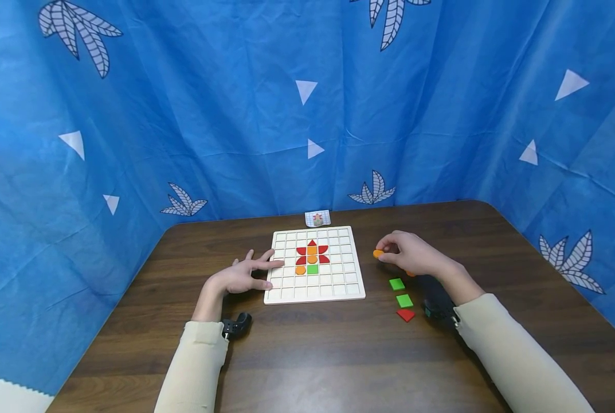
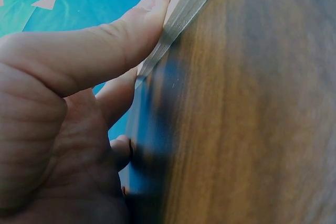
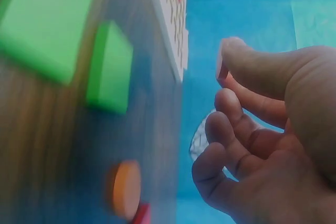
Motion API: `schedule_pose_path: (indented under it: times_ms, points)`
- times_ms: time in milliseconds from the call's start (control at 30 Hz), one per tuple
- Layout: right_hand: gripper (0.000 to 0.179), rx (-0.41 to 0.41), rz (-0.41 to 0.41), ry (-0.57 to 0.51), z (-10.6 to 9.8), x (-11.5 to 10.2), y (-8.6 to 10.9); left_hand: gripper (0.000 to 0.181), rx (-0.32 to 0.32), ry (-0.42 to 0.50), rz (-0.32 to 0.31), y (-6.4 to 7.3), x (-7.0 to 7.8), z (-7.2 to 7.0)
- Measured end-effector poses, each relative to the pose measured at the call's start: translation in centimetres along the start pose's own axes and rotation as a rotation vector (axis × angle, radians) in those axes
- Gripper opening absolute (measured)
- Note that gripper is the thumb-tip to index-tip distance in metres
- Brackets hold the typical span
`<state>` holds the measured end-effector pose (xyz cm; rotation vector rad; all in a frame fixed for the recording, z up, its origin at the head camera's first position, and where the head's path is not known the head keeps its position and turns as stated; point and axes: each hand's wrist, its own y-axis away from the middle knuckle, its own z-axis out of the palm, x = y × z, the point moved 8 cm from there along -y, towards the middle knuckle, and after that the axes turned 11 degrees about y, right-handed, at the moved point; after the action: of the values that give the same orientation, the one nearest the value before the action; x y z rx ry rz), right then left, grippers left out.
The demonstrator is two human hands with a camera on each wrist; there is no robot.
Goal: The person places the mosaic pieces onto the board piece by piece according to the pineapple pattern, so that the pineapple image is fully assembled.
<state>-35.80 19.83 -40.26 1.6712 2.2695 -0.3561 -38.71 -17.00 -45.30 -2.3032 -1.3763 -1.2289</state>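
A white grid board (image 1: 338,289) lies on the table, carrying a small figure of red petal-like tiles (image 1: 324,250), an orange square (image 1: 312,250), two orange discs (image 1: 300,270) and a green square (image 1: 313,269). With fingers spread, my left hand (image 1: 241,276) rests at the board's left edge; the left wrist view has the thumb (image 2: 126,38) against its rim. To the right of the board, my right hand (image 1: 412,252) pinches an orange disc (image 1: 377,253) between thumb and fingertips, raised above the table in the right wrist view. The other right fingers are curled.
Below the right hand lie two green squares (image 1: 397,284) and a red tile (image 1: 406,315). Another orange disc (image 1: 411,273) is partly hidden by that hand. A small picture card (image 1: 317,218) sits behind the board, before a blue curtain (image 1: 266,115).
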Motion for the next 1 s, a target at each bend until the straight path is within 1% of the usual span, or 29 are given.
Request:
schedule_pose_path:
  times_ms: [167, 233, 467, 600, 833, 1000]
  points:
    - [0.019, -0.008, 0.006, -0.024, 0.7, -1.6, -0.9, 0.062, 0.001, 0.002, 0.008, 0.1, 0.0, 0.0]
    - [0.019, -0.017, 0.014, -0.035, 1.0, -2.2, -1.3, 0.062, 0.004, 0.007, 0.002, 0.1, 0.0, 0.0]
    - [0.020, -0.044, -0.001, -0.052, 2.0, -4.7, -2.7, 0.062, 0.012, 0.018, -0.002, 0.1, -0.1, 0.0]
    - [0.020, -0.062, -0.008, -0.041, 2.7, -6.1, -3.5, 0.061, 0.008, 0.024, -0.008, 0.0, -0.1, 0.1]
    - [0.021, -0.061, -0.057, -0.021, 4.2, -8.5, -4.4, 0.061, 0.009, 0.023, -0.001, 0.0, 0.0, 0.0]
    - [0.024, -0.064, -0.057, -0.001, 5.4, -9.7, -4.8, 0.061, 0.009, 0.015, 0.002, 0.1, 0.0, -0.1]
